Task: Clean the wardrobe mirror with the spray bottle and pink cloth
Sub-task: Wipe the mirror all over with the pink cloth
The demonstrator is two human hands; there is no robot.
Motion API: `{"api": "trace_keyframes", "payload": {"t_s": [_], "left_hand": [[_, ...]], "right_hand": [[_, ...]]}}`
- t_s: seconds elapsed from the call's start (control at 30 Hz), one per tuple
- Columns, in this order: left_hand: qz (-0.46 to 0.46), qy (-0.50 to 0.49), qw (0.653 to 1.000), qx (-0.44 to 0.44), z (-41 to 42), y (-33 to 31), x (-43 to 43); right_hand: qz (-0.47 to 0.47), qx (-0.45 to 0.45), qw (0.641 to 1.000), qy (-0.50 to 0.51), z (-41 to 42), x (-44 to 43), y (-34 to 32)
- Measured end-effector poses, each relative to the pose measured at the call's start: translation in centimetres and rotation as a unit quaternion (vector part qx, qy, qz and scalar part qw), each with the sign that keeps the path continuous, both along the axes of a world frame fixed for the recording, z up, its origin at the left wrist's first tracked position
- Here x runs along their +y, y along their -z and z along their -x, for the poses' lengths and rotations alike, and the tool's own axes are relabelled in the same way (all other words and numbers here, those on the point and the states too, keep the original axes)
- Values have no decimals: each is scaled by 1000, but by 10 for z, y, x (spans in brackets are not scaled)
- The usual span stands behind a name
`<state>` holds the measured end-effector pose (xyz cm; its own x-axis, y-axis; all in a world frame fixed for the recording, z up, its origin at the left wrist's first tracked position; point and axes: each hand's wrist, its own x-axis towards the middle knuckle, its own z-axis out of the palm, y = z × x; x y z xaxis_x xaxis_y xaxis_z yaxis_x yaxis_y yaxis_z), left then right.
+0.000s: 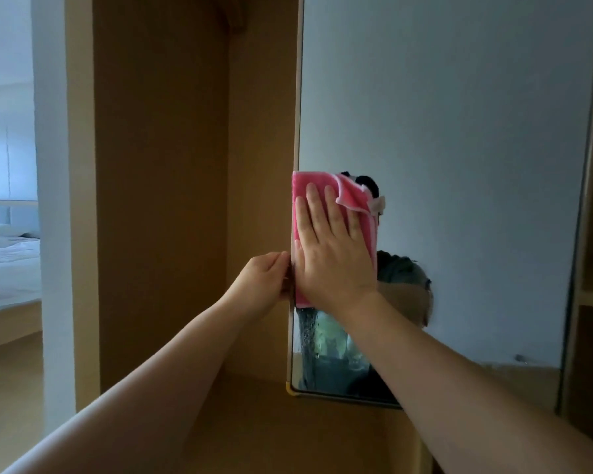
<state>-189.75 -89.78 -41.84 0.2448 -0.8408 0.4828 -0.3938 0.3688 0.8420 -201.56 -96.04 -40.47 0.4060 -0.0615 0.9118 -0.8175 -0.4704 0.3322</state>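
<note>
Head view: right hand (332, 258) presses pink cloth (303, 189) flat-fingered on mirror (459, 131); left hand (264, 278) grip curls round its edge.

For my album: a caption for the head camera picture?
Right hand presses pink cloth on wardrobe mirror; left hand holds its edge.

At frame centre the right hand (332, 254) presses the pink cloth (302, 189) flat against the mirror (459, 131), near its left edge. Just left of it, the left hand (264, 278) grips that edge. A white bed (4, 268) shows at far left.
</note>
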Motion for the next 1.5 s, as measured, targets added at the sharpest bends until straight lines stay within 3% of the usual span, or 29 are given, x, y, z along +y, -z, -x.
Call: {"api": "trace_keyframes", "payload": {"t_s": [0.17, 0.53, 0.93, 1.5], "left_hand": [[-8, 20, 1000, 22, 2, -1, 4], [16, 38, 998, 53, 3, 1, 4], [23, -21, 999, -15, 1, 2, 0], [56, -92, 991, -77, 0, 7, -12]], "right_hand": [[-18, 24, 999, 14, 0, -3, 36], [-15, 32, 999, 9, 3, -2, 34], [26, 61, 998, -5, 34, -10, -3], [29, 21, 999, 36, 95, -20, 34]]}}
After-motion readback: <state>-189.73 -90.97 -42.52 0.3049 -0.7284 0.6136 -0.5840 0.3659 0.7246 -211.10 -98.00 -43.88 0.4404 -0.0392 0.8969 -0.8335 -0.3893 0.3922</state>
